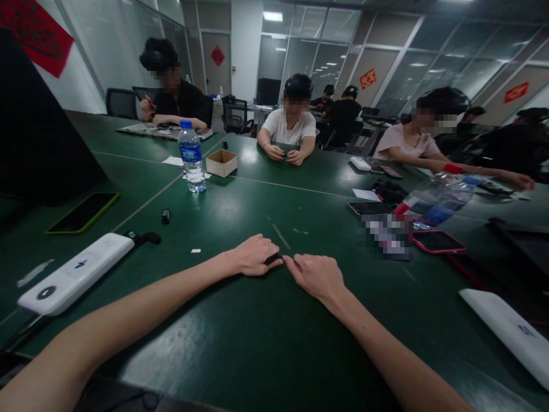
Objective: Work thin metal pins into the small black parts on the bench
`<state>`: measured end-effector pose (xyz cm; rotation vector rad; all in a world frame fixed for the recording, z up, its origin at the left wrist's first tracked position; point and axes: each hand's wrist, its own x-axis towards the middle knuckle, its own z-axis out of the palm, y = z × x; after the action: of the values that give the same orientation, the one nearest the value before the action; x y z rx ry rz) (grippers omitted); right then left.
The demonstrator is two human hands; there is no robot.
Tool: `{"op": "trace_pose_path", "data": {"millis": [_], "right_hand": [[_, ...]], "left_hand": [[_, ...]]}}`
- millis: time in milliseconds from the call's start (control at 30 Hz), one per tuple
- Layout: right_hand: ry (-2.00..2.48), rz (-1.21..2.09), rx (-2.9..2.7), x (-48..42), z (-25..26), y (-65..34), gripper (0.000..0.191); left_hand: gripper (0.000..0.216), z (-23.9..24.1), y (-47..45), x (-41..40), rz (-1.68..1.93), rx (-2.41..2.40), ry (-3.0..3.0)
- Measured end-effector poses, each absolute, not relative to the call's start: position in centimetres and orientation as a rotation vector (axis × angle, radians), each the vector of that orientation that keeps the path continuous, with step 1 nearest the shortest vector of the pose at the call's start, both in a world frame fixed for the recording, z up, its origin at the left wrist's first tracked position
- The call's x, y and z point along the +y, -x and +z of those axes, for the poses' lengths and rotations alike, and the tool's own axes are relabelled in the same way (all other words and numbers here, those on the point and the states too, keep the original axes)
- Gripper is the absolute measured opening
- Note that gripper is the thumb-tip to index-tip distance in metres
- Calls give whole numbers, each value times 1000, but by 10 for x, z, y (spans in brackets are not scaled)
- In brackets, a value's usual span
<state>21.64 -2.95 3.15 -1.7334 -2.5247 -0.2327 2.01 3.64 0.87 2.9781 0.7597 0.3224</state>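
Observation:
Both my forearms reach out over a dark green table (266, 343). My left hand (253, 256) rests on the tabletop with its fingers curled around a small dark object (271, 259) that sticks out toward my right hand. My right hand (315, 276) lies beside it, fingers drawn together in a pinch, its fingertips touching the tip of that dark object. What the object is I cannot make out.
A white power bank (75, 272) and a phone in a green case (83, 212) lie at left. A water bottle (191, 155) and a small cardboard box (221, 162) stand farther back. A pink-cased phone (437, 241) and a lying bottle (441, 197) are at right. Several people sit around the table.

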Motion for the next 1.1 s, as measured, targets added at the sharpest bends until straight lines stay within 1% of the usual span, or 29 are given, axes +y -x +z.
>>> {"op": "trace_pose_path", "data": {"millis": [267,433,867,1100], "right_hand": [[1759,-277,-2544,-31,33,-214,63],[1770,-212,-2570,-32,34,-213,64],[1806,-183,-2550,-34,37,-210,65],[1815,-177,-2554,-34,38,-209,65]], "left_hand": [[37,8,-21,35,336,781,-3001],[36,9,-21,34,331,789,-3011],[40,8,-21,34,332,824,-2999],[37,9,-23,34,304,807,-2991]]}}
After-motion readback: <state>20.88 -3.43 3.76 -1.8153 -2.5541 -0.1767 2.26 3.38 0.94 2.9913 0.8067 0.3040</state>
